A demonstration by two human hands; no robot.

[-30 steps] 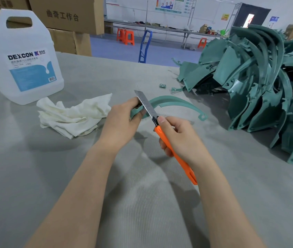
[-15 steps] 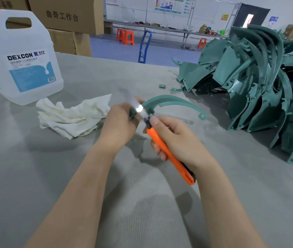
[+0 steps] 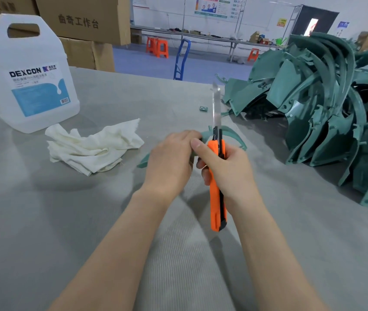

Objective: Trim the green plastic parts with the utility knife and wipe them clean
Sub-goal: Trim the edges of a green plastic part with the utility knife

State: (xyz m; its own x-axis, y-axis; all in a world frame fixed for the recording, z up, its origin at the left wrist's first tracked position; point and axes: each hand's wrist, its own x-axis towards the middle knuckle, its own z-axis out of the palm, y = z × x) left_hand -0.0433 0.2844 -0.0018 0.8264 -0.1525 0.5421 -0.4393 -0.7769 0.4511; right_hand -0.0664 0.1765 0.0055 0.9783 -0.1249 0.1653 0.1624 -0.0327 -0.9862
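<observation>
My left hand [image 3: 171, 159] grips a curved green plastic part [image 3: 234, 135] over the grey table; most of the part is hidden behind both hands, and one end shows at the left near my wrist. My right hand [image 3: 225, 168] holds an orange utility knife [image 3: 217, 187] upright, its long blade pointing away from me above the part. A crumpled white cloth [image 3: 93, 147] lies to the left of my hands.
A large pile of green plastic parts [image 3: 326, 117] fills the right side of the table. A white DEXCON jug [image 3: 32, 72] stands at the far left with cardboard boxes [image 3: 82, 19] behind it. A small green offcut [image 3: 203, 108] lies beyond my hands.
The knife has swung from leaning left across the part to standing nearly upright. My left hand has slid along the part, whose left end now sticks out beside my wrist.
</observation>
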